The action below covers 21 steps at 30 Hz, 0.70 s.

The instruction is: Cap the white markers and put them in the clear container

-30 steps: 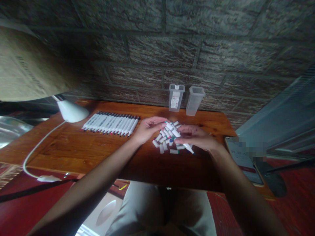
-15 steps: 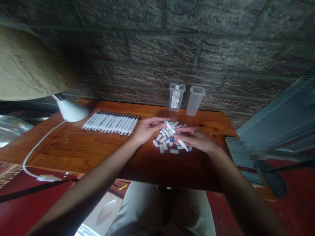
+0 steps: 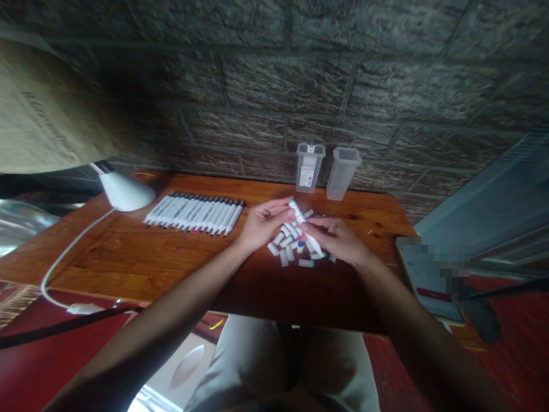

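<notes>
A white marker (image 3: pixel 313 242) slants over the desk, its teal-ended cap (image 3: pixel 294 206) pointing up and left and its other end pointing down toward me. My left hand (image 3: pixel 260 224) pinches at the cap end with thumb and forefinger. The fingers of my right hand (image 3: pixel 345 240) are closed around the barrel. Beneath both hands lies a loose heap of white marker caps (image 3: pixel 284 257) with coloured ends, partly hidden by my fingers. To the left, several white markers (image 3: pixel 197 215) lie side by side in a neat row, dark tips toward the wall.
Two clear plastic boxes (image 3: pixel 342 174) stand against the stone wall (image 3: pixel 274 91). A white lamp base (image 3: pixel 126 191) with its cable is on the left. A tablet-like device (image 3: pixel 433 286) lies at the desk's right edge. The wooden desk (image 3: pixel 128 257) ends just before my lap.
The marker has shifted slightly up between my hands, and more of its teal-ended cap shows. My right hand has moved a little left. The row of markers has stayed put.
</notes>
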### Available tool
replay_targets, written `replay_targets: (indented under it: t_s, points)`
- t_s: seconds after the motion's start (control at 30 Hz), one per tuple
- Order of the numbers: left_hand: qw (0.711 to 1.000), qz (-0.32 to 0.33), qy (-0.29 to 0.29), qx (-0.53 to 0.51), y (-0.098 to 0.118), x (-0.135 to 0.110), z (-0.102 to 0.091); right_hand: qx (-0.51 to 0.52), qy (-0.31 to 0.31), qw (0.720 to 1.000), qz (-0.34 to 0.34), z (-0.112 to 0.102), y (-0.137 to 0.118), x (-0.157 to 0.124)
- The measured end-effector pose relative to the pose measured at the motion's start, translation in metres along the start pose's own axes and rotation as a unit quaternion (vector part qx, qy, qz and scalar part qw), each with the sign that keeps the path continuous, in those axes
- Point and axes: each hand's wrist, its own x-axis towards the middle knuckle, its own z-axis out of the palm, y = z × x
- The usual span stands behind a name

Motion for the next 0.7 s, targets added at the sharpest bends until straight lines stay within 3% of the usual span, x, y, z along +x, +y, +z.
replay_targets:
  t_s: [0.27,0.43,0.7]
  points:
    - [0.998,0.003,-0.058,-0.035,-0.004,0.002,-0.005,0.118,0.005,0.992,0.033,0.000,-0.004,0.001]
    - [0.999,0.010,-0.037,-0.029,-0.002,0.003,-0.009,0.113,-0.009,0.993,0.028,-0.001,-0.011,-0.002]
    - [0.997,-0.010,-0.053,-0.063,0.000,0.001,-0.007,0.082,-0.008,0.996,0.028,-0.001,-0.008,-0.001]
